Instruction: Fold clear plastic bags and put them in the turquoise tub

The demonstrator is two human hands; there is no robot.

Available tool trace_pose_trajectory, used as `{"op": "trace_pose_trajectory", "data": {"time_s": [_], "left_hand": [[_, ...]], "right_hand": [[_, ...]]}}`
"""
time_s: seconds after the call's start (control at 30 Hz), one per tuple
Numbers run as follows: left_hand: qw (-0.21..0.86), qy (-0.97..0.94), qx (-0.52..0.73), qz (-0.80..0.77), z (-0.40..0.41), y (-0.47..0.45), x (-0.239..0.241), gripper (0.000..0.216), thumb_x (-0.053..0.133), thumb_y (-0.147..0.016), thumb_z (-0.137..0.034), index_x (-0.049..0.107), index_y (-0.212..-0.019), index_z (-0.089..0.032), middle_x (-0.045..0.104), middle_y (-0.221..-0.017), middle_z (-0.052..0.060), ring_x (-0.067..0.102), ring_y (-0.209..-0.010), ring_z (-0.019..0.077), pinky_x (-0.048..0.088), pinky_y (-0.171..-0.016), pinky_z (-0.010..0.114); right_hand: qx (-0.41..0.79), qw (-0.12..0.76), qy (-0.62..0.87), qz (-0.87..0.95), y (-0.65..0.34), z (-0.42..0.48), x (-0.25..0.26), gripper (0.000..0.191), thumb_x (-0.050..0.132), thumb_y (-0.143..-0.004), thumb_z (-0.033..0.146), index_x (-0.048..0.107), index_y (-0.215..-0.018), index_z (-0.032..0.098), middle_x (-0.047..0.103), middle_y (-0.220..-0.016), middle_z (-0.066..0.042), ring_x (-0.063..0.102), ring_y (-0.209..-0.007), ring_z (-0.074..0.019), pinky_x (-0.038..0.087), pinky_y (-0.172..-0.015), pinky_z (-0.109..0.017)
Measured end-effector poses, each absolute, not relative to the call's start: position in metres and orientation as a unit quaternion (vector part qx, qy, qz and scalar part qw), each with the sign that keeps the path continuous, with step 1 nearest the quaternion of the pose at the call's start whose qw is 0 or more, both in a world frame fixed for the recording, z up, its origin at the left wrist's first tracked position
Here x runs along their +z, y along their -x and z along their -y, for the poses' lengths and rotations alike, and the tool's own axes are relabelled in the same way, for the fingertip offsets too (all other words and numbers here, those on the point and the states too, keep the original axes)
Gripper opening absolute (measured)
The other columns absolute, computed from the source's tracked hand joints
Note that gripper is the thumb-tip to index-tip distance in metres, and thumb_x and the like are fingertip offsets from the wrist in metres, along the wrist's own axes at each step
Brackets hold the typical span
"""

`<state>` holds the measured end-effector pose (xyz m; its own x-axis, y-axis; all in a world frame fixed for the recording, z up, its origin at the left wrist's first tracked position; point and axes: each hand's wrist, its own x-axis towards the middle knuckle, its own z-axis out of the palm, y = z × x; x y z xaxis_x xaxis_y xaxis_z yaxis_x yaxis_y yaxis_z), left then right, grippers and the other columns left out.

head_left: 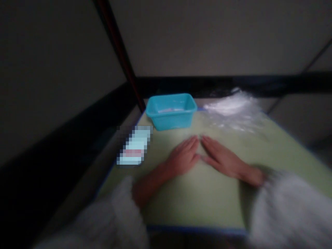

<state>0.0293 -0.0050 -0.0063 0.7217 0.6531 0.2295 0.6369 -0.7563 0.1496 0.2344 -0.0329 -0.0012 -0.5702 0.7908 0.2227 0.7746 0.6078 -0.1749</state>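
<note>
My left hand (pixel 183 156) lies flat on the pale green table (pixel 197 200), palm down, its fingers stretched forward and to the right. Mirroring it, my right hand (pixel 222 157) also rests flat, with fingers pointing forward and to the left. The two hands' fingertips and thumbs come close together or touch; blur hides which. Neither hand holds anything. Beyond them stands a turquoise plastic basket (pixel 172 121), with something pale on its bottom that I cannot make out. A heap of clear plastic bags (pixel 233 107) lies at the back right.
Near the left table edge lies a pixelated, bright flat object (pixel 135 147), perhaps a phone. The table has a blue rim (pixel 194 229). Walls (pixel 207 38) with a dark band stand behind and to the left of it.
</note>
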Motion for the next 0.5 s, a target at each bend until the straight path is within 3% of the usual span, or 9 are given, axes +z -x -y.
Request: {"op": "trace_pose_trajectory", "data": {"time_s": [0.5], "left_hand": [[0.009,-0.932,0.109,-0.347,0.0076,-0.0287,-0.0042,0.061,0.034,-0.094,-0.046,0.030,-0.141,-0.007,0.025,-0.150,0.016,0.018,-0.141,0.0277,0.019,-0.114,0.042]], "right_hand": [[0.004,0.134,0.444,0.886,-0.2379,0.0365,-0.0079,0.070,0.031,-0.094,0.054,0.022,-0.147,0.009,0.028,-0.148,-0.018,0.023,-0.138,-0.0272,0.024,-0.112,-0.046]]}}
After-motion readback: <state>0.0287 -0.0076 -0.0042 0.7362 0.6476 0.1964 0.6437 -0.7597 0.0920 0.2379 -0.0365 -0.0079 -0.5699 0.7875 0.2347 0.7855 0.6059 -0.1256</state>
